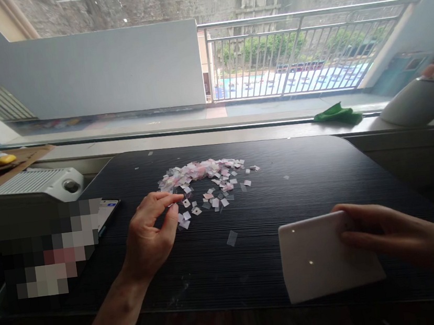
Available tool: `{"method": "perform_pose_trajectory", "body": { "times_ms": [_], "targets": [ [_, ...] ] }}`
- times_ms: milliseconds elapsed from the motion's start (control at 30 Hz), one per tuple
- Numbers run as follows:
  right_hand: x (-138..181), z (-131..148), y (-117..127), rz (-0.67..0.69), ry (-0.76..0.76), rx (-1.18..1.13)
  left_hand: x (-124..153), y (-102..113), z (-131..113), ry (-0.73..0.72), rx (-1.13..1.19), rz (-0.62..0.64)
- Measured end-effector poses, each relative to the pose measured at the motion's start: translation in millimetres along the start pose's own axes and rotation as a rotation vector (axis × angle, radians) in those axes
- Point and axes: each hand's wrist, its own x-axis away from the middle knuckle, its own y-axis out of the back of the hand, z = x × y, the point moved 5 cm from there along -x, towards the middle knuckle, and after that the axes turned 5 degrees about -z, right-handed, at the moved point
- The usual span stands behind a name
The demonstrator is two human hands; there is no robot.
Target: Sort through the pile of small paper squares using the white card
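Note:
My left hand (150, 231) is over the near left edge of a loose pile of small square pieces (202, 170), white, pinkish and clear. Its thumb and index finger are a little apart, beside a small square with a dark dot (186, 203). I cannot see anything held between them. My right hand (371, 230) grips a white, flat-sided box-like object (320, 260) by its upper right corner, thumb on the near face. It is tilted at the table's front right, with two small bright spots on that face. Its inside is not visible.
The dark wood-grain table (284, 191) bears a clear film square (232, 238). At left are a phone (110, 210), partly blurred out, and a white ribbed appliance (41, 184). A green cloth (337, 114) lies on the sill beneath the window, near a pale rounded object (411, 104).

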Motion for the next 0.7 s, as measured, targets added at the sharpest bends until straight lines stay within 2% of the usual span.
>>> {"method": "perform_pose_trajectory", "body": {
  "times_ms": [67,167,300,367,500,700],
  "targets": [
    [-6.2,0.8,-0.5,-0.044,0.023,-0.023,-0.4,0.3,0.6,0.007,-0.006,-0.004],
    [-19.7,3.7,-4.4,-0.193,0.089,-0.065,-0.2,-0.6,1.6,0.011,0.004,0.0],
    [-35.4,6.6,-25.3,-0.304,0.098,-0.085,0.4,-1.4,1.8,0.002,0.012,-0.009],
    [-38.8,10.1,-39.5,-0.292,0.093,-0.087,0.5,-1.3,1.4,0.004,0.013,-0.015],
    [-35.6,19.9,-66.1,-0.176,0.103,-0.059,0.9,-1.4,0.4,0.012,0.032,-0.02],
    [-29.1,20.2,-87.7,-0.044,0.069,-0.124,1.4,-2.6,-0.2,-0.005,0.058,-0.042]
  ]
}}
